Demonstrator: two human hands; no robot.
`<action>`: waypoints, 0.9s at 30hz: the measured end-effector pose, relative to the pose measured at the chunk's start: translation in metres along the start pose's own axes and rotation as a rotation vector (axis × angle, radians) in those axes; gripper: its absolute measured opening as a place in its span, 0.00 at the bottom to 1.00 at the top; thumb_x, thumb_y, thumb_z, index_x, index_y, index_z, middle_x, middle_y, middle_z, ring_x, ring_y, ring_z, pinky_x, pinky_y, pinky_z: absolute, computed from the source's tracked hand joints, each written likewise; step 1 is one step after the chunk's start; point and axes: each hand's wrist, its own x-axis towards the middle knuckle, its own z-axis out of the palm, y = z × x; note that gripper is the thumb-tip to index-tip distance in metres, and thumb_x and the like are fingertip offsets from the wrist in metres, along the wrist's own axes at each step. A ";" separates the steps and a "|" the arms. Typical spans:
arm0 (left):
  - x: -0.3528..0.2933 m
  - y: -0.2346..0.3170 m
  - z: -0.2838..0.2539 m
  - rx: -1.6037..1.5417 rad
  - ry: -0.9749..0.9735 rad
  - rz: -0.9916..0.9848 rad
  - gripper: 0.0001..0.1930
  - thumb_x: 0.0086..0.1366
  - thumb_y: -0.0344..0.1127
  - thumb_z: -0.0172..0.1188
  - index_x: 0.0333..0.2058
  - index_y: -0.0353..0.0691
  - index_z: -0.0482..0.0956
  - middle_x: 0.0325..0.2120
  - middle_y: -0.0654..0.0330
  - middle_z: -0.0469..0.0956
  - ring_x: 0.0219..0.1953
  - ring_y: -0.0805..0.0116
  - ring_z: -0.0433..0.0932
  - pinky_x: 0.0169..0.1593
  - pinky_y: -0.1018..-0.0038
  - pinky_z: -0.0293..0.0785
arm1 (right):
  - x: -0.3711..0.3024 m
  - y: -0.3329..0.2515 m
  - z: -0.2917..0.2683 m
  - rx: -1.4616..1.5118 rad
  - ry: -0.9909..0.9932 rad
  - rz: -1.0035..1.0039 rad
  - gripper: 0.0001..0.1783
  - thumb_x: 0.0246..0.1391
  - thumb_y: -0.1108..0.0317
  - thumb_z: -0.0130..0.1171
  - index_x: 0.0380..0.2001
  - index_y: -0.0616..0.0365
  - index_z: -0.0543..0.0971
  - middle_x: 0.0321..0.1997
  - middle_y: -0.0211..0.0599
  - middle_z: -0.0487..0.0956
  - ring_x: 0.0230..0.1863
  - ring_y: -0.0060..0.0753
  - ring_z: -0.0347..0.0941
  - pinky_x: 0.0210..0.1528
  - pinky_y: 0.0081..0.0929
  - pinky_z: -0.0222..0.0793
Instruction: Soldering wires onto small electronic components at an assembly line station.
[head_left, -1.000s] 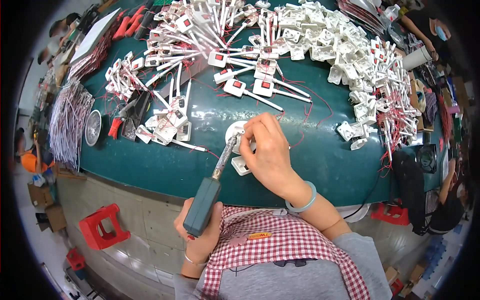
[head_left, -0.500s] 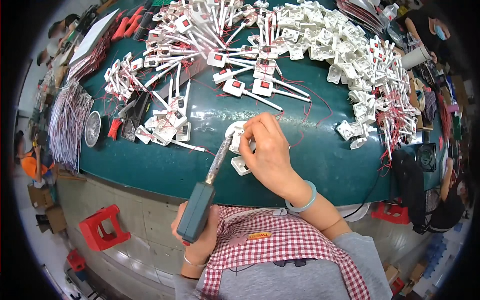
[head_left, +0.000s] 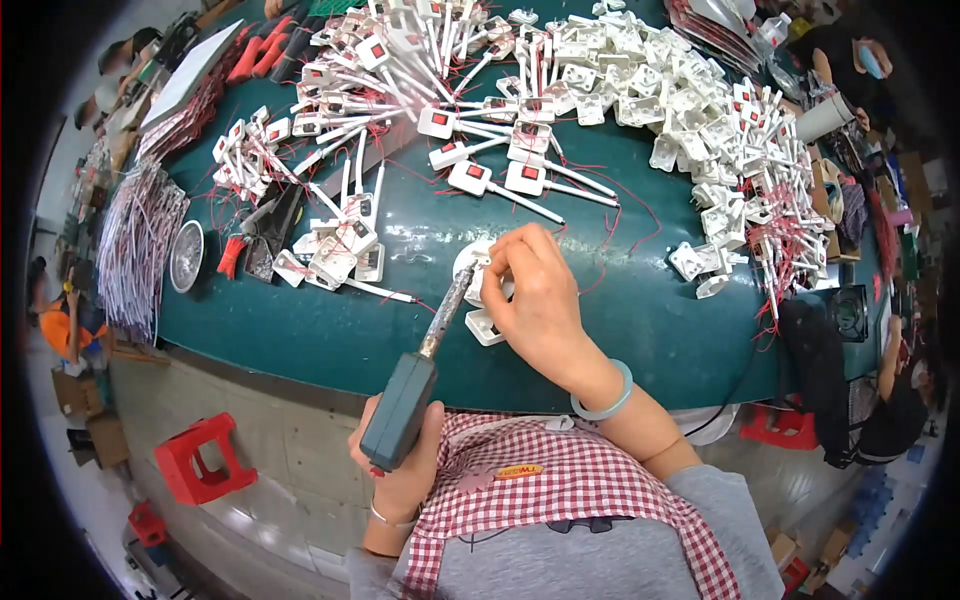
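My left hand (head_left: 408,482) is wrapped round the dark green body of a soldering gun (head_left: 400,408). Its scorched metal barrel slants up to the right, the tip at a white plastic part on a round white base (head_left: 464,262). Bent over that spot, my right hand (head_left: 545,305) has thumb and fingers pinched together at the part. Whatever sits between its fingertips is too small and hidden to make out. Below the pinch, an open white plastic housing (head_left: 484,328) lies on the table, partly covered by the right hand.
White stick-like pieces with red switches and red wires (head_left: 470,178) cover the far side of the green table (head_left: 620,340). Empty white housings (head_left: 640,80) are heaped at far right. A metal bowl (head_left: 187,256) stands left. Red stools (head_left: 205,460) and other people are around.
My left hand has shifted slightly up and right with the soldering gun. The right hand stays pinched in nearly the same place.
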 end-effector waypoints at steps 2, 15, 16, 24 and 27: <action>0.003 0.006 0.002 -0.011 -0.042 -0.042 0.10 0.57 0.25 0.70 0.37 0.30 0.81 0.28 0.57 0.80 0.27 0.74 0.78 0.31 0.76 0.73 | 0.000 0.001 0.000 -0.006 -0.003 -0.003 0.08 0.43 0.83 0.61 0.26 0.64 0.72 0.35 0.43 0.72 0.37 0.48 0.72 0.36 0.41 0.70; 0.014 0.015 0.002 0.036 -0.027 0.089 0.08 0.57 0.24 0.69 0.33 0.30 0.79 0.24 0.60 0.79 0.23 0.76 0.75 0.27 0.78 0.70 | 0.001 0.001 0.001 -0.020 -0.010 0.004 0.07 0.43 0.82 0.60 0.25 0.64 0.72 0.34 0.44 0.70 0.37 0.47 0.71 0.37 0.41 0.70; 0.015 0.014 0.001 0.040 -0.036 0.110 0.08 0.57 0.24 0.69 0.33 0.30 0.79 0.24 0.59 0.79 0.22 0.76 0.75 0.27 0.78 0.70 | 0.001 0.001 0.001 -0.027 -0.009 0.000 0.07 0.43 0.82 0.60 0.25 0.65 0.72 0.34 0.43 0.70 0.37 0.47 0.71 0.37 0.41 0.70; 0.013 0.009 -0.004 0.004 -0.012 0.113 0.07 0.56 0.23 0.69 0.32 0.30 0.79 0.25 0.58 0.78 0.23 0.74 0.76 0.27 0.77 0.70 | 0.001 -0.001 0.000 -0.017 -0.019 0.025 0.07 0.43 0.82 0.60 0.25 0.64 0.72 0.35 0.43 0.71 0.38 0.47 0.72 0.37 0.41 0.70; 0.012 0.009 -0.005 -0.024 -0.037 0.038 0.07 0.56 0.23 0.70 0.31 0.30 0.79 0.26 0.59 0.78 0.23 0.73 0.76 0.26 0.77 0.69 | 0.001 0.000 0.001 -0.028 -0.017 0.020 0.07 0.43 0.82 0.60 0.25 0.64 0.72 0.35 0.43 0.71 0.38 0.47 0.72 0.37 0.41 0.71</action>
